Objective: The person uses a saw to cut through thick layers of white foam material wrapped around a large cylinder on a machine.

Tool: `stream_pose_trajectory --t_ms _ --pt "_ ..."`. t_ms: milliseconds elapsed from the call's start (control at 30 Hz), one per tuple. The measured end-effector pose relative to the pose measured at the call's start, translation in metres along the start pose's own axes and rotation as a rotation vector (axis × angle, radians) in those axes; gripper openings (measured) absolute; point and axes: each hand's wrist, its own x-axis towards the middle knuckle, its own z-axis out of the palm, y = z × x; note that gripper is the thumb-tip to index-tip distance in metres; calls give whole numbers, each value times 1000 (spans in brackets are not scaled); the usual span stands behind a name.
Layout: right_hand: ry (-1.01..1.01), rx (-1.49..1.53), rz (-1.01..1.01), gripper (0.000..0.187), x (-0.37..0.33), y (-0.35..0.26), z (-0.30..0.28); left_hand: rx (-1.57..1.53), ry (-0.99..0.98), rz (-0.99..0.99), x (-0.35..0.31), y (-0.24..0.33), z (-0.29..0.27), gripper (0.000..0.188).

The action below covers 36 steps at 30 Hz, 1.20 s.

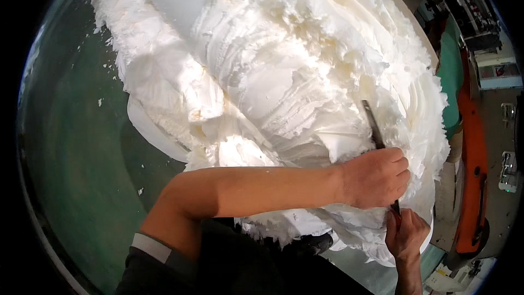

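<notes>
A long dark tool (373, 123) is gripped midway by the left hand (376, 178), lower down by the right hand (406, 234), over ragged white material (273, 65).

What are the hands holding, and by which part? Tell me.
A long dark tool: the left hand grips its middle, the right hand its red lower end.

Head-worn fisheye view, steeply downward
</notes>
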Motion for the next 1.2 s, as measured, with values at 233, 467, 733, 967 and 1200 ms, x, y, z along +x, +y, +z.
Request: stream_pose_trajectory --t_ms 233,467,733,967,1200 --pt "135 105 -204 17 195 -91 -28 510 -311 -40 3 -134 -194 39" --pt "260 156 -433 16 281 -143 -3 693 -714 -140 -30 -201 -253 23" --pt "214 105 -117 10 78 -29 18 65 -505 112 -2 -86 -64 23" --pt "89 -52 -213 16 62 -29 -26 172 -740 67 24 -45 -70 18" --pt "347 109 -415 14 277 -147 -26 635 -688 120 14 -191 -271 39"
